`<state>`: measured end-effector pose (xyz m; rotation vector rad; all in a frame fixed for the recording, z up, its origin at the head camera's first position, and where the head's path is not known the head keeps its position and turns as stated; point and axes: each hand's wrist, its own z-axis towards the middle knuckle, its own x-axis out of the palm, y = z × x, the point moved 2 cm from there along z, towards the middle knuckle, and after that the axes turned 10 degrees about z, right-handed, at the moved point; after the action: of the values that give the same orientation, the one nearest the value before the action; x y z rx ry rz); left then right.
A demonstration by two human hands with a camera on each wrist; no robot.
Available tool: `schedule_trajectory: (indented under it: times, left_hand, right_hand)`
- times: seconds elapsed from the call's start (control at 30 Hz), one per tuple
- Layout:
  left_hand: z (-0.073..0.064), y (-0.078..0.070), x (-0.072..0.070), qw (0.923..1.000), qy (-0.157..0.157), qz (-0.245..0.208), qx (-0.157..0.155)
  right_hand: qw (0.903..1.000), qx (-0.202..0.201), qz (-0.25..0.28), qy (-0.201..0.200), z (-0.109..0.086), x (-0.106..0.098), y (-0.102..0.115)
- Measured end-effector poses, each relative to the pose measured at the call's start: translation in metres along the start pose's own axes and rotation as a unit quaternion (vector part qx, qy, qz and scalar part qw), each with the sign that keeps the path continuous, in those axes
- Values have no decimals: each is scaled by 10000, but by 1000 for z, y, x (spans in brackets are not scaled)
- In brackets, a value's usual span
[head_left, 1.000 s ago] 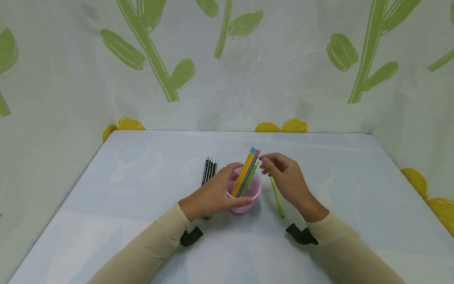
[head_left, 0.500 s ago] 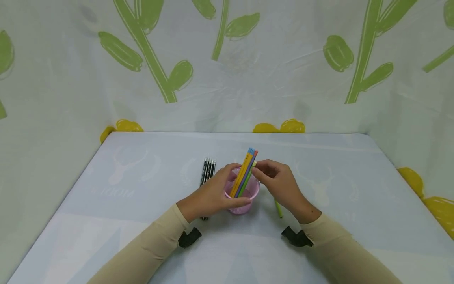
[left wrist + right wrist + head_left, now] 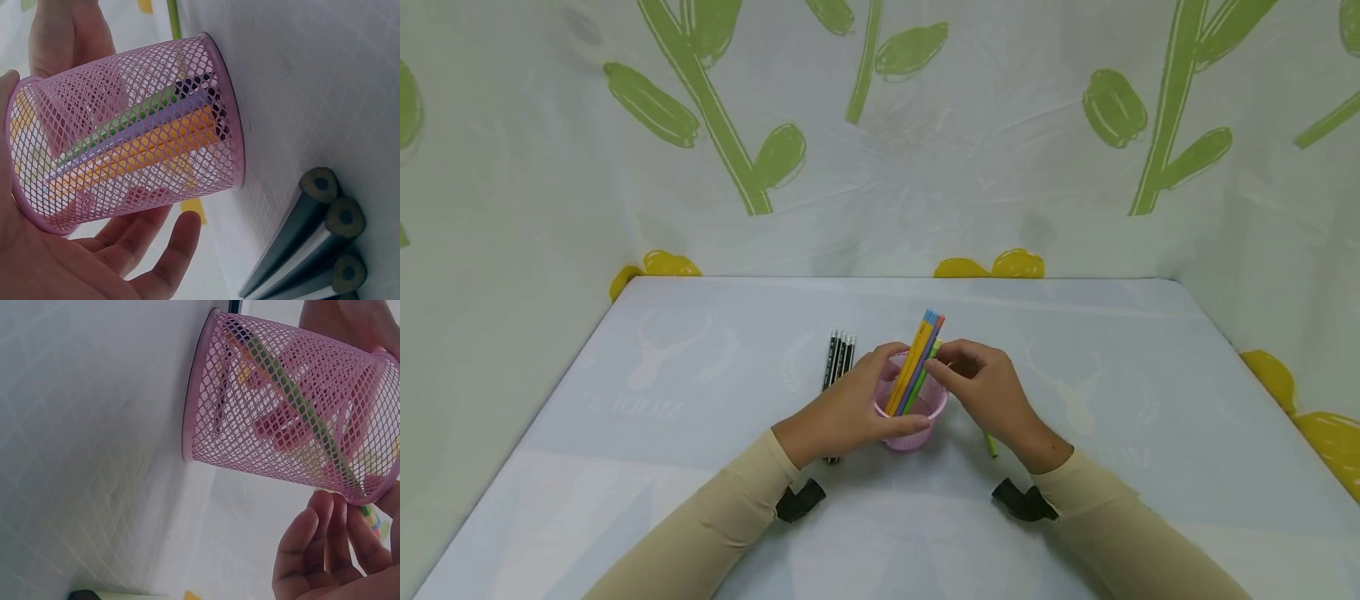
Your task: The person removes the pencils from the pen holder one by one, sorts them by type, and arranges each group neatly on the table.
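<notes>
A pink mesh pen cup [image 3: 911,433] stands near the middle of the table, its wall filling much of both wrist views. Two yellow pencils [image 3: 912,367], a purple-blue one and a green pencil [image 3: 294,397] lean inside it, with tops above the rim. My left hand [image 3: 853,408] grips the cup from the left, thumb along the near rim. At the right of the rim is my right hand [image 3: 988,392], its curled fingertips [image 3: 322,501] against the outside and its thumb beside the green pencil. Whether the thumb touches that pencil is hard to see.
Several black pencils [image 3: 837,362] lie side by side left of the cup, partly behind my left hand. A light green pencil [image 3: 991,446] lies on the table [image 3: 1075,333] under my right hand. White walls with painted leaves enclose the back and sides.
My right hand has moved left from beside the pencil tops to the cup's rim, covering more of the loose green pencil. My left hand keeps its grip on the cup.
</notes>
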<state>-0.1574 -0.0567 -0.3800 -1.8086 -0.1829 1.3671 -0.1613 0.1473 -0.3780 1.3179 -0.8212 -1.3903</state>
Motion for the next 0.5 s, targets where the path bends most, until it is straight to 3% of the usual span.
schedule_trajectory:
  times: [0.3,0.5]
  left_hand:
    - [0,0,2,9999,41,-88,24]
    - [-2,-1,1,10000,24,-4,18]
  right_hand:
    - [9998,-171,-54,-64,-1,-1,-1]
    - [9980,-438,-414,-196,-2,-1,2]
